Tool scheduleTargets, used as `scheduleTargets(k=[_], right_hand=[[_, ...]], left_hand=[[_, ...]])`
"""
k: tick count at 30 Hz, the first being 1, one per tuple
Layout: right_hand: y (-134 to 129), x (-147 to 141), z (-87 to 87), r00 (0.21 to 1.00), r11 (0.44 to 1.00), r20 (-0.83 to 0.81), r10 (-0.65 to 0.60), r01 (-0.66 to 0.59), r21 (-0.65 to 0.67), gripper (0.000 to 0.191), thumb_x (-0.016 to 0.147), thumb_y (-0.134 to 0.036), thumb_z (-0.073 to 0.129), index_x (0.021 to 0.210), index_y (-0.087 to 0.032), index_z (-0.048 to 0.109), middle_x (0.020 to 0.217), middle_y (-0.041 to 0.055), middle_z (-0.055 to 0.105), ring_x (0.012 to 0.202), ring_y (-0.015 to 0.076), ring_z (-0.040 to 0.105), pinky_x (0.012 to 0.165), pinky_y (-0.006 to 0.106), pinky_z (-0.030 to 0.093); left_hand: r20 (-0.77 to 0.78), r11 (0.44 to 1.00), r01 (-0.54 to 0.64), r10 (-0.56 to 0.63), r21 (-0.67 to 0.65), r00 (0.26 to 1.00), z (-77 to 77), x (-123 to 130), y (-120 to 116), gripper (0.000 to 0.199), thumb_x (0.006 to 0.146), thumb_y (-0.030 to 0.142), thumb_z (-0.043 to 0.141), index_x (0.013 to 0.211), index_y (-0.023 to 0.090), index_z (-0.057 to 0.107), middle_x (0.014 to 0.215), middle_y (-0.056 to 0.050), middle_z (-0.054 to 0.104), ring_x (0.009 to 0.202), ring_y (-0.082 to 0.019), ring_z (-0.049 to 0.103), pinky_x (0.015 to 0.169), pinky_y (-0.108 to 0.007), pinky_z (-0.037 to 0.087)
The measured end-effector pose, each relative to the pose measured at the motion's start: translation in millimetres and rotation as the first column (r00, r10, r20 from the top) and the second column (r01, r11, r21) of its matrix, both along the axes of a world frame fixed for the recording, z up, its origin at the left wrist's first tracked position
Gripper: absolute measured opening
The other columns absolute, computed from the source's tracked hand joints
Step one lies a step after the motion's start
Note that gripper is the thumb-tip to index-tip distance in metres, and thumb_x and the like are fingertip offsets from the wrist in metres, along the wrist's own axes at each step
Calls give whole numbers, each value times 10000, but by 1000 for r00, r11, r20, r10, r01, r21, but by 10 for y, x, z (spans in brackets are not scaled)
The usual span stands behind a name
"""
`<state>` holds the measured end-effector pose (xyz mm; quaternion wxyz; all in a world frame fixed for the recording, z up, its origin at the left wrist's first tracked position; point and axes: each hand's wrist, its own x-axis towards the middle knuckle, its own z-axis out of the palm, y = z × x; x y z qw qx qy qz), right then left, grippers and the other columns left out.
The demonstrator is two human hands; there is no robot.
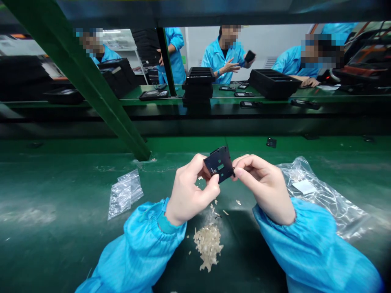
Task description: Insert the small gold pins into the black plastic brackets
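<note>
My left hand (190, 192) grips a flat black plastic part (226, 159) between thumb and fingers, tilted up above the bench. Several small openings pierce the middle of that part. At its right edge, the thumb and forefinger of my right hand (270, 185) pinch a small black piece (233, 172); whether it is attached to the part I cannot tell. Below the hands lies a heap of small pale flakes (208, 246), with a few loose ones scattered just above it.
Clear plastic bags (126, 194) lie on the green bench (76, 244) at left, and a larger clear bag (324, 195) at right. A small black part (271, 142) sits farther back. A slanting green post (100, 97) meets the bench. Co-workers in blue and black trays (273, 83) are beyond.
</note>
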<state>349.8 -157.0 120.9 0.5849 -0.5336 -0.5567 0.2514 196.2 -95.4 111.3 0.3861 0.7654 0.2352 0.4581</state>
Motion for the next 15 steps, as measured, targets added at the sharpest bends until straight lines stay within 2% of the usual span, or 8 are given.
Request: scheduleTargets(k=[10,15], right_hand=[[-47,-12,-45,986,994,152,-68,55,92,94,811,-143,561,733,-184,530,755,7,567,668,108,541,581,220,448],[-63,-33,-43,982,990,166,-93,73,122,122,798,-109,553,716,-189,510,741,1,558,664,104,535,587,219,449]], left_hand=[[42,997,40,-37,-64,998,8,2,5,116,757,141,548,810,190,457,652,48,491,566,-95,552,526,-215,476],[53,996,60,-56,-65,997,14,-9,1,121,762,137,548,820,196,459,663,45,515,569,-99,570,538,-217,483]])
